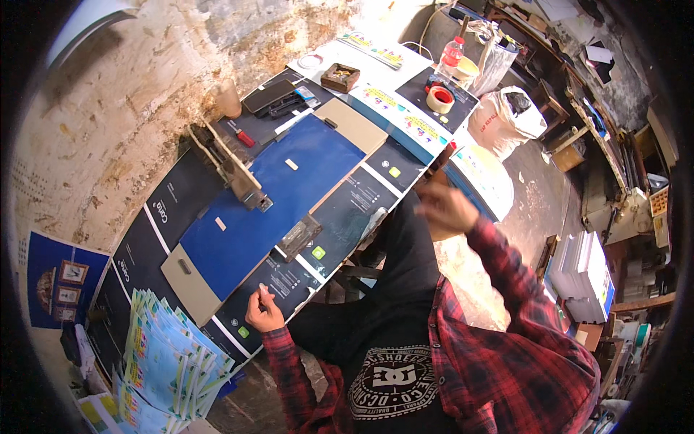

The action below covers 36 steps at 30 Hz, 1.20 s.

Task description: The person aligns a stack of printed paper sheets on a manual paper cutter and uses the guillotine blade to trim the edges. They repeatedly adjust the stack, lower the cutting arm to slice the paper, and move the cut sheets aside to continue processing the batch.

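My left hand [264, 309] is over the table's near edge, its fingers curled together in a pinch. Whatever may be between the fingertips is too small to make out. Motion smears my right hand [446, 206], which is beyond the near edge on the right, above my knee; its fingers are unclear. Between the hands and the wall lies a long blue board [282, 181] with beige end pieces. A metal-and-wood lever device [235, 170] reaches over the board's far side. Beside its near edge is a worn rectangular block [298, 237].
Folded printed sheets [166, 354] stand stacked at the lower left. Further back are a small wooden tray [340, 77], a tape roll [439, 100], a red-handled tool [244, 138] and a plastic bottle [452, 54]. A white sack [506, 119] and a paper stack [580, 278] are at the right.
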Available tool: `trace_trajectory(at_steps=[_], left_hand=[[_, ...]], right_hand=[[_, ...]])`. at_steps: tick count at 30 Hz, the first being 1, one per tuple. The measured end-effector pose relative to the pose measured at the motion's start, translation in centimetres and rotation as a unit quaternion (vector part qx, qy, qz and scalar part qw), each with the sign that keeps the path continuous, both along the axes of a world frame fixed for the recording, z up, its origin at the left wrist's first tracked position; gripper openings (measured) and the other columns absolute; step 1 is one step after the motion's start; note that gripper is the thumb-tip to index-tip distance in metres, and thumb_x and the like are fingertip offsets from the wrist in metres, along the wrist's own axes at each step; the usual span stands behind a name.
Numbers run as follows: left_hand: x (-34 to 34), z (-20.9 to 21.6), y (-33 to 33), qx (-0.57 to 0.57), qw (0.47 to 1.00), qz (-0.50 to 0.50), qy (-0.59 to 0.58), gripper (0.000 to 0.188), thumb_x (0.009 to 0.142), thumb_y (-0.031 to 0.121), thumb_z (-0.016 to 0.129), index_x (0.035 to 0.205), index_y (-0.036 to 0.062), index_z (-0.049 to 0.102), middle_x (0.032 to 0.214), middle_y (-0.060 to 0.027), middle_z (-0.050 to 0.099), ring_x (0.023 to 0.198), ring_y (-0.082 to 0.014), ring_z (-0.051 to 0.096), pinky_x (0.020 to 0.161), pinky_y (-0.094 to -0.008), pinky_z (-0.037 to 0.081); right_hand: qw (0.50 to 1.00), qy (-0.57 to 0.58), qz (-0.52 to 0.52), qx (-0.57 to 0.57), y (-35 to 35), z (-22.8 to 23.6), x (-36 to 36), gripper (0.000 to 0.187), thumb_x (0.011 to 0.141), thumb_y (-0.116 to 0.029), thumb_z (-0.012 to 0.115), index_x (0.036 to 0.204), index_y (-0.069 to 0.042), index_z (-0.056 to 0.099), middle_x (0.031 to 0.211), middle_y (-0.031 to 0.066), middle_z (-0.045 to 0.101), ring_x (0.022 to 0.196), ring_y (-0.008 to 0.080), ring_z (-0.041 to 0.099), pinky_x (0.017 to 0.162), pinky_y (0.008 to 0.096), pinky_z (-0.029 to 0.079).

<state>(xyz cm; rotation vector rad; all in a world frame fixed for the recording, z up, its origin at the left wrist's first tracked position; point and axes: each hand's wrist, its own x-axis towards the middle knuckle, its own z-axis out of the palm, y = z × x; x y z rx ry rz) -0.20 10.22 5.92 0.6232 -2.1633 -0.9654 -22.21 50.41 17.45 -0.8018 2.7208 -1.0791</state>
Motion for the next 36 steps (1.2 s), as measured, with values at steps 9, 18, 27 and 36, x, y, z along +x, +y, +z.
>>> trace_trajectory(at_steps=[9,18,27,36], left_hand=[[2.8,1.0,1.0,0.039,0.999,0.017,-0.022,0.025,0.097,0.017,0.059,0.095,-0.0065,0.068,0.080,-0.0117,0.070,0.068,-0.0165,0.065,0.065,-0.0296,0.052],[19.0,10.5,-2.3,0.052,0.967,0.243,-0.048,0.027,0.101,0.017,0.053,0.110,-0.0068,0.064,0.091,-0.0140,0.067,0.078,-0.0180,0.065,0.069,-0.0300,0.054],[11.9,15.9,2.4,0.066,0.989,0.129,-0.004,0.032,0.100,0.023,0.054,0.113,-0.0049,0.062,0.091,-0.0128,0.068,0.082,-0.0162,0.064,0.068,-0.0263,0.050],[-10.7,17.3,10.0,0.253,0.901,-0.346,-0.059,0.034,0.092,0.011,0.061,0.123,-0.0026,0.057,0.107,-0.0145,0.066,0.100,-0.0197,0.064,0.096,-0.0353,0.046]], right_hand=[[0.959,0.036,-0.200,0.198,0.2,-3.8,-23.9,0.111,0.056,-0.082,0.070,0.125,0.004,0.057,0.129,0.0231,0.053,0.125,0.0377,0.048,0.104,0.0520,0.039],[0.943,-0.010,-0.216,0.253,-0.8,-3.5,-26.1,0.134,0.038,-0.078,0.082,0.134,0.006,0.041,0.134,0.0228,0.045,0.131,0.0362,0.041,0.107,0.0492,0.034],[0.933,-0.135,-0.197,0.269,-0.6,-4.2,-28.7,0.114,0.046,-0.073,0.082,0.130,-0.002,0.053,0.132,0.0197,0.057,0.123,0.0333,0.054,0.107,0.0479,0.037],[0.954,0.085,-0.280,0.070,-0.9,-3.8,-24.6,0.053,0.084,-0.058,0.064,0.104,-0.009,0.072,0.096,0.0198,0.071,0.095,0.0361,0.068,0.090,0.0491,0.043]])
